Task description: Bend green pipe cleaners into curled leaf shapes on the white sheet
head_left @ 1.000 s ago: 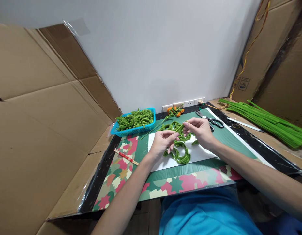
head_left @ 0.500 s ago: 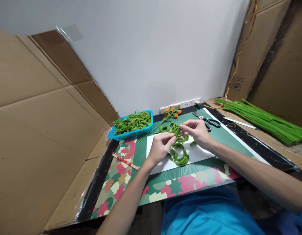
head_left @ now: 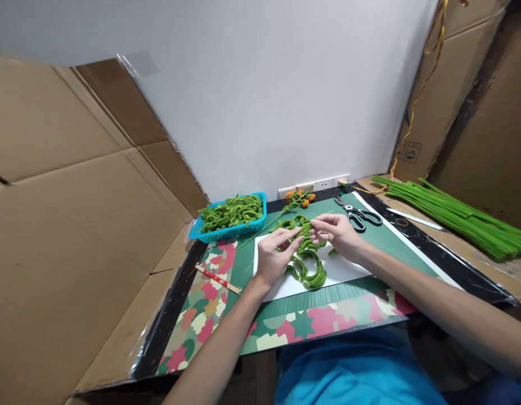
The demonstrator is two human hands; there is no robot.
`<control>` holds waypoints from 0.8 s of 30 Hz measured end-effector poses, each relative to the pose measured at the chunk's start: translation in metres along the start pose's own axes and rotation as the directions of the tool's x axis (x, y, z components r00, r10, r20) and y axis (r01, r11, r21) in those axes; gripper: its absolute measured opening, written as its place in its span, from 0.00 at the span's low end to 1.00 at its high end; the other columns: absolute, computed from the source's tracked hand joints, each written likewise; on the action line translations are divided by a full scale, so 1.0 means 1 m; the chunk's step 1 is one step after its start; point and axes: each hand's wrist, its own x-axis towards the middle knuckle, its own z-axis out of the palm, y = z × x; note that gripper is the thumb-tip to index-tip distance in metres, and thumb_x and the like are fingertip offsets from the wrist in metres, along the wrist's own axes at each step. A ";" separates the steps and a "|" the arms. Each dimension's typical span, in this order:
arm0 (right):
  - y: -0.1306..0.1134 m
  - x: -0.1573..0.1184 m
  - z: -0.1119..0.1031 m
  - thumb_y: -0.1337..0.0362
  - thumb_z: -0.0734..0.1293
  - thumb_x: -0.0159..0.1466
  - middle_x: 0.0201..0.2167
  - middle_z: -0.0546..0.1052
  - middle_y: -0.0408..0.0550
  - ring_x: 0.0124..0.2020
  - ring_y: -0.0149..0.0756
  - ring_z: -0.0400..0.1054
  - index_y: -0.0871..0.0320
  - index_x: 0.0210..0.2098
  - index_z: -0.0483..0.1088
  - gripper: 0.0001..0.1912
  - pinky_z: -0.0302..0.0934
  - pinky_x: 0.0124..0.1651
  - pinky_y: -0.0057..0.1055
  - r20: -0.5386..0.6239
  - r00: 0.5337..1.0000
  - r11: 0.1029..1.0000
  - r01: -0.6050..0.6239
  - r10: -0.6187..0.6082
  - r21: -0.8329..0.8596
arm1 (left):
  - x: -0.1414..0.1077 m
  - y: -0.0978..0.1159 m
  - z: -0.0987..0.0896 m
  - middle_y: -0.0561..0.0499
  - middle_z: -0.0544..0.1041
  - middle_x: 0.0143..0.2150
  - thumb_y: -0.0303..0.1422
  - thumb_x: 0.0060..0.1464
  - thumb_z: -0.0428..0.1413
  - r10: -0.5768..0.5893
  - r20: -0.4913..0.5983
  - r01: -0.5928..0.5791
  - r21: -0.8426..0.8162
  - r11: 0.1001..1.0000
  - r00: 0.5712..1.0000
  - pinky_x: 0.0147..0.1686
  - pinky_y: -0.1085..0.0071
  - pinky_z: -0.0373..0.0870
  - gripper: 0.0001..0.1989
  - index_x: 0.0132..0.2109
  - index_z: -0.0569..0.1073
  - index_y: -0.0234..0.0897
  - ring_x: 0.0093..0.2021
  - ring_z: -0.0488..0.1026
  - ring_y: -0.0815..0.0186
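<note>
Partly, the hands (head_left: 274, 257) hide the green piece (head_left: 305, 228) held between their fingertips.

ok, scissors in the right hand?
No, the scissors lie on the green mat beyond the right hand, whose thumb and fingers pinch a fuzzy green piece instead.

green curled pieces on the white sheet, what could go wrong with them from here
The curled pieces lie close to the left hand and right hand, so a brush might disorder them. If the white sheet slid, they could shift with it. The scissors lie just beyond the right hand and might get bumped.
</note>
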 end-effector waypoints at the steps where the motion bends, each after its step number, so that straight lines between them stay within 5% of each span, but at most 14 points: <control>1: 0.000 0.000 0.000 0.52 0.84 0.51 0.27 0.83 0.49 0.25 0.33 0.77 0.61 0.32 0.81 0.20 0.76 0.31 0.28 -0.007 1.000 1.000 0.000 0.000 0.002 | 0.000 0.000 0.000 0.48 0.84 0.37 0.37 0.61 0.66 0.001 -0.001 -0.001 0.003 1.000 1.000 0.30 0.72 0.69 0.11 0.48 0.87 0.42 0.29 0.73 0.68; 5: -0.002 0.000 -0.001 0.53 0.85 0.51 0.26 0.83 0.50 0.25 0.36 0.78 0.60 0.33 0.79 0.21 0.76 0.29 0.30 -0.028 0.999 0.999 0.036 -0.036 -0.002 | 0.001 -0.002 0.003 0.47 0.85 0.36 0.38 0.61 0.65 -0.015 0.007 0.015 0.006 1.000 1.000 0.32 0.71 0.71 0.10 0.47 0.87 0.40 0.29 0.74 0.67; 12: -0.004 -0.001 0.001 0.53 0.84 0.51 0.27 0.84 0.50 0.27 0.40 0.81 0.60 0.34 0.78 0.21 0.77 0.29 0.32 -0.005 0.998 0.997 0.065 -0.065 -0.031 | 0.000 -0.003 0.004 0.48 0.85 0.35 0.41 0.57 0.68 -0.217 -0.058 0.212 -0.075 0.974 0.974 0.28 0.73 0.72 0.14 0.47 0.86 0.39 0.27 0.74 0.68; 24: 0.001 -0.002 0.002 0.51 0.82 0.56 0.27 0.82 0.47 0.26 0.37 0.79 0.58 0.35 0.75 0.21 0.76 0.29 0.31 0.040 0.997 0.997 0.070 -0.069 -0.023 | 0.004 0.000 0.002 0.49 0.85 0.31 0.38 0.53 0.70 -0.289 -0.114 0.267 -0.177 0.947 0.950 0.21 0.72 0.68 0.10 0.41 0.87 0.40 0.20 0.71 0.69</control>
